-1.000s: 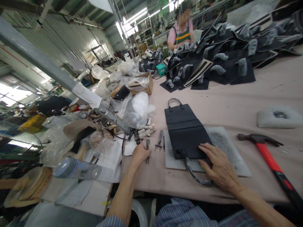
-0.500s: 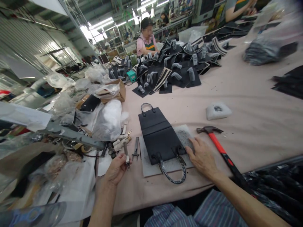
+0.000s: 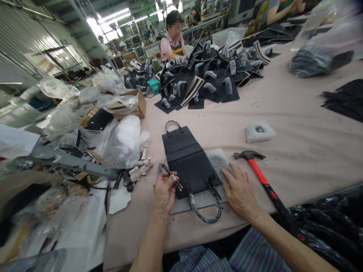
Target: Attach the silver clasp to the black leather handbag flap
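A black leather bag panel (image 3: 187,162) lies flat on a grey slab (image 3: 222,160), a plastic-wrapped handle at each end. In my left hand (image 3: 165,190) is a pronged leather punch (image 3: 171,175) with a white wrap around its shaft. I hold it tilted, prongs over the panel's near left corner by the handle tab; whether they touch is unclear. My right hand (image 3: 241,190) rests with fingers spread at the panel's right edge, partly on the slab. Right of it lies a claw hammer (image 3: 259,172) with a red and black handle. Another metal tool is mostly hidden behind my left hand.
A whitish block (image 3: 259,132) sits beyond the hammer. Black handled panels (image 3: 210,79) are heaped at the back, where a co-worker (image 3: 172,37) sits. Plastic bags (image 3: 121,143), a cardboard box (image 3: 138,104) and wrapped tools (image 3: 140,170) crowd the left side.
My left hand has moved right with the punch, from beside the wrapped tools to the panel's near left corner. My right hand stays by the panel.
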`<state>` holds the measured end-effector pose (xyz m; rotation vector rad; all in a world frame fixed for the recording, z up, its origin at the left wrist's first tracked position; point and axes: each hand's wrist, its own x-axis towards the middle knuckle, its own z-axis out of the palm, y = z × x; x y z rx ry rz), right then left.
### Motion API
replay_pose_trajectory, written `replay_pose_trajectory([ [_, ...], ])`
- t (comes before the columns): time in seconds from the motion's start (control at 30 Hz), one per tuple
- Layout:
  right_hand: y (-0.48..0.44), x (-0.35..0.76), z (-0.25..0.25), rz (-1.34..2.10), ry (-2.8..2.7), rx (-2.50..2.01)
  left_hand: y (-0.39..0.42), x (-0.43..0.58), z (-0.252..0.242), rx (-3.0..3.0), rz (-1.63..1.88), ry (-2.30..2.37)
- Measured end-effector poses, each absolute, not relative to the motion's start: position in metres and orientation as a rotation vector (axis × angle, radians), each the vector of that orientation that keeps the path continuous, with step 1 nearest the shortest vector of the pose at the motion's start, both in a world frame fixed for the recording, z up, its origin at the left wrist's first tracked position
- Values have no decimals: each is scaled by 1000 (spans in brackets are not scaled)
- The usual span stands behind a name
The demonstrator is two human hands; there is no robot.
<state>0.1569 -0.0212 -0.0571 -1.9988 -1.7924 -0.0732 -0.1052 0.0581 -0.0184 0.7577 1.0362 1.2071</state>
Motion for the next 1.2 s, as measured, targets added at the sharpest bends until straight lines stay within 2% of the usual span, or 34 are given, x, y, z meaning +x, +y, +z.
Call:
replay_pose_trajectory([
  [0.33, -29, 138, -62, 18, -1716, -1751, 55, -96, 5, 693, 1398, 1183],
  [0.5, -42, 123, -25, 61, -1538, -1551, 37, -101, 11, 807, 1446, 1235],
  [0.57, -53, 104, -1, 287, -1524, -1473, 22, -98, 17, 893, 1424, 1270],
  [0.63, -62, 82, 19, 678, -1518, -1441, 4, -92, 23, 951, 1381, 1308],
  [0.7, -67, 65, 29, 1041, -1486, -1418, -13, -85, 26, 972, 1330, 1340],
  [0.77, -69, 56, 29, 1259, -1416, -1414, -27, -81, 26, 964, 1301, 1359],
  [0.97, -68, 61, 18, 1745, -882, -1267, -47, -83, 19, 780, 1316, 1219],
  [1.2, -69, 62, 18, 1883, -647, -1047, -48, -92, 14, 823, 1003, 958],
])
